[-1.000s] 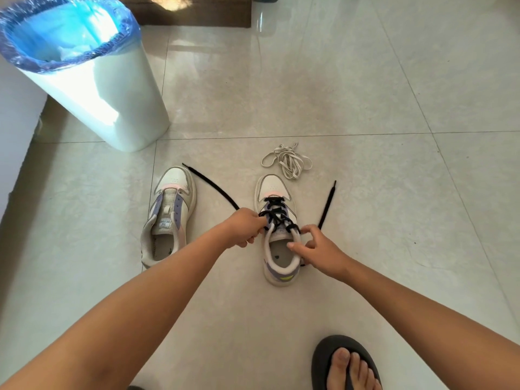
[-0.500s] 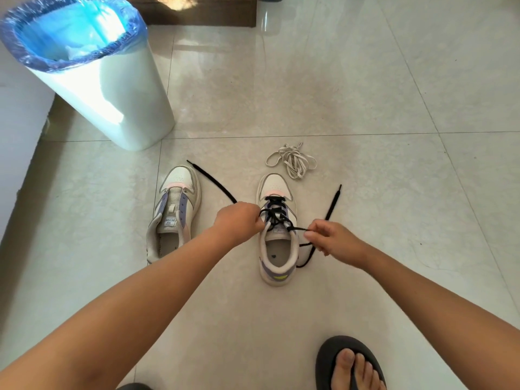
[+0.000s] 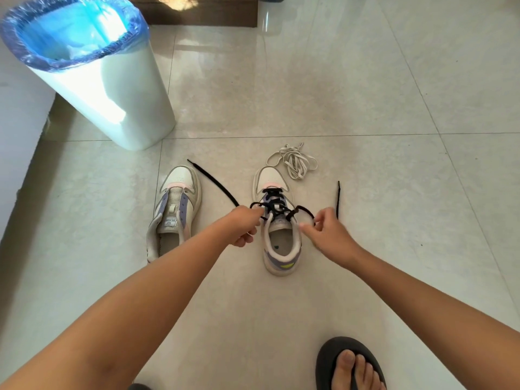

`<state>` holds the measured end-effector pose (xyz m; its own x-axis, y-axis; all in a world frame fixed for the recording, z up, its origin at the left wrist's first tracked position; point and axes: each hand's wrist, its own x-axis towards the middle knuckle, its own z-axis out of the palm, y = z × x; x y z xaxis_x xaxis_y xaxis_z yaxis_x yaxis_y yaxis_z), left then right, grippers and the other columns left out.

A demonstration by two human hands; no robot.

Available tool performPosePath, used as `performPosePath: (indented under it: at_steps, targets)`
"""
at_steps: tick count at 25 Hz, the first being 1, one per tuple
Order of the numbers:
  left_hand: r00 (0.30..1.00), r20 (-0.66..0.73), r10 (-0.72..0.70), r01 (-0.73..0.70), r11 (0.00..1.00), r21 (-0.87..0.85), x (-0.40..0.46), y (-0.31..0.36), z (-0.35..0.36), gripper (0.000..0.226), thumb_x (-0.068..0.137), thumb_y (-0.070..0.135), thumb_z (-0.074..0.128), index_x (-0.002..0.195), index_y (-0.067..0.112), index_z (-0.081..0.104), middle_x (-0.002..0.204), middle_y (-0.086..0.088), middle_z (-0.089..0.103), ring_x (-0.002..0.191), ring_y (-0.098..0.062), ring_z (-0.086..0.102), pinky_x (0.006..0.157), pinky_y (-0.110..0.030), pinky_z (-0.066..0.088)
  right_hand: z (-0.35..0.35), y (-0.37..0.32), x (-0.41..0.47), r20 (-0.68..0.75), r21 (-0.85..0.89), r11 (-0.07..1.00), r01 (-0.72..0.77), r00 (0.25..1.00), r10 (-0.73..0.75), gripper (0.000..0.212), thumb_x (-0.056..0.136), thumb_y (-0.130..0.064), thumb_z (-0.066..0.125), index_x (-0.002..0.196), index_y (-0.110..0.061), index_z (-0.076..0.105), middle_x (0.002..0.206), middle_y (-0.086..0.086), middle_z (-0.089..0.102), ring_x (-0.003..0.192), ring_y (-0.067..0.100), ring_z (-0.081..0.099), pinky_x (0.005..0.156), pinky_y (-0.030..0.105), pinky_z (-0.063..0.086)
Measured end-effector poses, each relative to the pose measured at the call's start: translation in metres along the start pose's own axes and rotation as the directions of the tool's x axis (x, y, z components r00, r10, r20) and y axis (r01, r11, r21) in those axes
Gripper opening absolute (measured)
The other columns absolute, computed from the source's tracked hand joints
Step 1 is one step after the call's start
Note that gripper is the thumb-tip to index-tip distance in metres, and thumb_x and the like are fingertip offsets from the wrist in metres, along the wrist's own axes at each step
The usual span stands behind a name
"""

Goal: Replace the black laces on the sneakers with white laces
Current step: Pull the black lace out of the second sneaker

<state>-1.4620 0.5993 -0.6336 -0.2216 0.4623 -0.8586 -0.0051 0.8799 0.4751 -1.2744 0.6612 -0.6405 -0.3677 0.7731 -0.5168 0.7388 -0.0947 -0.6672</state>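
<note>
Both hands — left hand (image 3: 244, 227), right hand (image 3: 332, 235) — pinch the black lace (image 3: 277, 209); tongue label unreadable.

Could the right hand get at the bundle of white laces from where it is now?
Probably yes. The white laces lie in the open on the floor just past the laced sneaker's toe, with nothing over them. But the right hand is pinching the black lace and would have to let go first.

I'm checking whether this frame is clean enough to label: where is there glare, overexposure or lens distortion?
Head view: sunlight blows out the side of the white bin and leaves glare on the glossy floor tiles at top; wide-angle bending curves the tile seams and stretches both forearms; the black lace, the left hand and the right hand stay evenly lit and fairly sharp.
</note>
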Motion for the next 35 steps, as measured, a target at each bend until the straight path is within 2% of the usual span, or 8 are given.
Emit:
performPosePath:
  at_steps: [4,8,12,15,18,21,29,35]
  targets:
    - [0.95,-0.083,0.3,-0.253,0.899,0.358,0.004,-0.003,0.001,0.027,0.098,0.022,0.041,0.076,0.009,0.047,0.075,-0.01,0.055,0.062,-0.024,0.054,0.05,-0.023,0.035,0.016,-0.011,0.007,0.051,-0.173,0.969,0.177,0.984,-0.171,0.032,0.087,-0.022,0.058,0.072,-0.021,0.03,0.062,-0.005,0.04,0.058,0.017,0.038,0.054,0.031,0.029]
    - [0.809,-0.208,0.55,0.028,0.317,0.948,0.012,-0.008,-0.039,0.023,0.097,0.016,0.036,0.111,0.006,0.051,0.113,-0.013,0.061,0.101,-0.034,0.06,0.07,-0.033,0.038,0.014,-0.011,0.008,0.077,-0.398,0.876,0.272,0.962,-0.263,0.032,0.085,-0.013,0.051,0.068,-0.023,0.027,0.062,-0.005,0.039,0.059,0.022,0.04,0.05,0.031,0.025]
    - [0.99,-0.143,-0.009,0.043,0.971,0.234,0.006,-0.003,-0.029,0.047,0.096,0.044,0.03,0.084,0.007,0.056,0.076,-0.011,0.057,0.063,-0.025,0.055,0.056,-0.025,0.033,0.015,-0.01,0.008,0.076,-0.403,0.874,0.273,0.961,-0.265,0.035,0.086,-0.015,0.051,0.066,-0.025,0.023,0.06,-0.005,0.039,0.055,0.017,0.037,0.049,0.029,0.024]
    - [0.985,0.169,-0.042,0.072,0.982,-0.174,0.003,-0.003,-0.002,0.038,0.095,0.037,0.038,0.066,0.014,0.046,0.053,0.0,0.042,0.04,-0.013,0.041,0.041,-0.014,0.025,0.015,-0.01,0.007,0.085,-0.434,0.859,0.272,0.961,-0.262,0.035,0.087,-0.018,0.051,0.066,-0.025,0.023,0.061,-0.004,0.04,0.055,0.019,0.038,0.047,0.029,0.023]
    - [0.98,-0.045,0.195,-0.169,0.927,0.333,0.009,-0.003,-0.01,0.025,0.092,0.017,0.041,0.075,0.009,0.058,0.07,-0.008,0.056,0.058,-0.021,0.056,0.051,-0.024,0.039,0.015,-0.009,0.008,0.078,-0.454,0.854,0.256,0.966,-0.248,0.033,0.087,-0.017,0.05,0.067,-0.025,0.024,0.06,-0.005,0.04,0.052,0.013,0.037,0.046,0.029,0.022]
    - [0.86,-0.336,0.383,0.139,0.458,0.878,0.017,-0.008,-0.052,0.027,0.092,0.006,0.041,0.111,0.004,0.061,0.112,-0.014,0.063,0.103,-0.033,0.061,0.079,-0.036,0.047,0.012,-0.007,0.01,0.047,-0.438,0.873,0.215,0.975,-0.216,0.026,0.086,-0.015,0.05,0.072,-0.02,0.029,0.061,-0.005,0.04,0.052,0.012,0.037,0.046,0.03,0.023]
    - [0.978,0.184,-0.103,0.112,0.993,-0.043,-0.004,0.002,0.011,0.046,0.096,0.044,0.033,0.064,0.014,0.044,0.053,0.0,0.037,0.04,-0.014,0.035,0.038,-0.009,0.021,0.014,-0.007,0.01,0.033,-0.444,0.872,0.207,0.976,-0.214,0.022,0.087,-0.015,0.048,0.075,-0.019,0.03,0.062,-0.004,0.04,0.051,0.013,0.036,0.046,0.03,0.022]
    - [0.881,-0.382,0.279,0.046,0.754,0.656,0.027,-0.005,-0.038,0.029,0.092,0.007,0.039,0.113,0.001,0.058,0.117,-0.019,0.061,0.106,-0.035,0.059,0.08,-0.037,0.046,0.01,-0.004,0.009,0.041,-0.408,0.889,0.209,0.977,-0.211,0.021,0.085,-0.015,0.049,0.075,-0.018,0.031,0.061,-0.004,0.041,0.052,0.014,0.037,0.047,0.03,0.024]
